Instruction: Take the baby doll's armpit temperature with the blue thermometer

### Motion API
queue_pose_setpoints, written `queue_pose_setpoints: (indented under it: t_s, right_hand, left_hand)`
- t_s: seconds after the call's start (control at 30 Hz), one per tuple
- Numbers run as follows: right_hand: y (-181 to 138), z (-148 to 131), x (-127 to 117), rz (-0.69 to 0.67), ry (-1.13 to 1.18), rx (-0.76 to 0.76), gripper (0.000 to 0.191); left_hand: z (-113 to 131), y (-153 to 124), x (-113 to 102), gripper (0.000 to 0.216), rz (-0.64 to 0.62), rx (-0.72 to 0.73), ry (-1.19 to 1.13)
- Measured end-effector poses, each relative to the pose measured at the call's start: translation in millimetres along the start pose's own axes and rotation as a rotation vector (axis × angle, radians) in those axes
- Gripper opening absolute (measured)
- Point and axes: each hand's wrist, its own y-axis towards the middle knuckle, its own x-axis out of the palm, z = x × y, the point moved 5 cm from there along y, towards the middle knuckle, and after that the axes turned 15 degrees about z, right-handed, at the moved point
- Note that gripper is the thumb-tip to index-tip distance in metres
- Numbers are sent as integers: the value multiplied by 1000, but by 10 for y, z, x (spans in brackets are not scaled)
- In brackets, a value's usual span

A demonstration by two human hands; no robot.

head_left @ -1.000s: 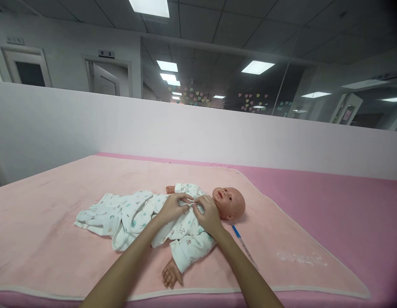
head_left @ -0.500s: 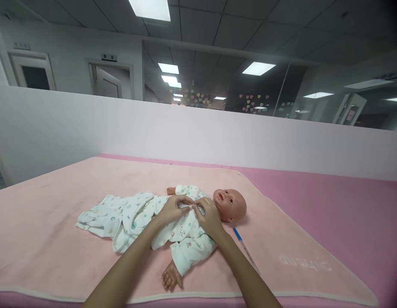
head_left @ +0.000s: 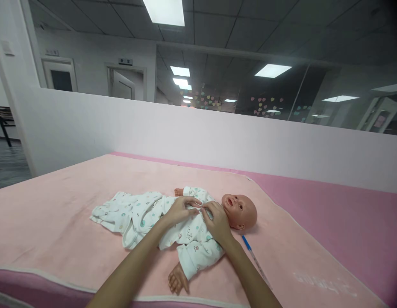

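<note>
A baby doll (head_left: 238,210) lies on its back on a pale pink blanket (head_left: 73,201), head to the right. It wears a white printed romper (head_left: 143,216) whose legs trail left. My left hand (head_left: 179,210) and my right hand (head_left: 217,221) meet on the doll's upper chest, just below the chin. Both pinch the romper's front edges, fingers curled. One bare doll hand (head_left: 176,281) sticks out of the near sleeve.
A blue-capped pen (head_left: 254,261) lies on the blanket right of my right forearm. The blanket covers a darker pink mattress (head_left: 345,214). A low white partition wall (head_left: 217,137) runs behind it. The mattress's near edge is at the bottom left.
The view has shifted, so the doll sits a little further right and lower in frame. My hands stay pinched together on the romper at the doll's chest.
</note>
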Motion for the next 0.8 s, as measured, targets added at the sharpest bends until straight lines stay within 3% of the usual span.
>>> queue_pose_setpoints:
  t_s: [0.53,0.8]
  right_hand:
    - [-9,24,20,0,-2,28,17]
    - [-10,8,-11,57,20,18,15]
  left_hand:
    - [57,11,-26,16,14,95,46]
    - [61,0,-19,25,25,38,53]
